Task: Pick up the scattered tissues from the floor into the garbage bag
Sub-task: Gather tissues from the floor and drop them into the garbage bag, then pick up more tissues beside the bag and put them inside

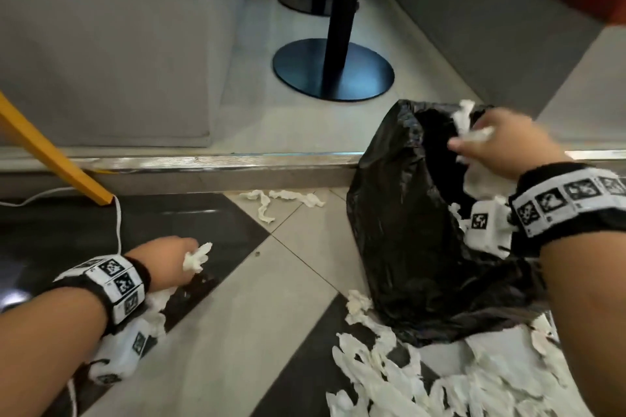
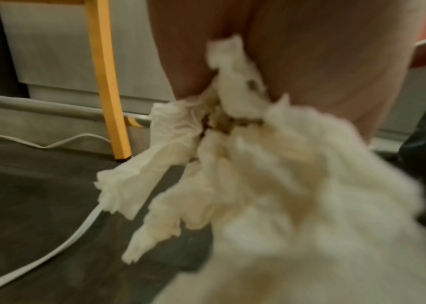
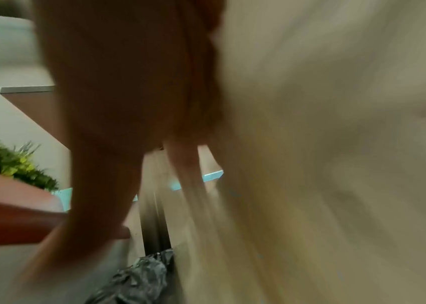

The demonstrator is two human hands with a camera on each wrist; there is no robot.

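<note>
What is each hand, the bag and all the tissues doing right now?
Left hand: low over the floor, gripping a tissue bunch.
Right hand: at the bag's mouth, gripping a tissue wad.
Garbage bag: black, mouth open, crumpled on the floor.
Tissue strip: lying loose by the metal step.
Tissue pile: scattered on the floor beside the bag.

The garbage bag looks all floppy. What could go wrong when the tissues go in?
The garbage bag sags on the floor with nobody holding its mouth, so the bunch in the right hand might catch the rim and spill. The left hand grips a wad with loose tails that could tear off on the way. The white cable lies beside that hand and might get snagged.
</note>
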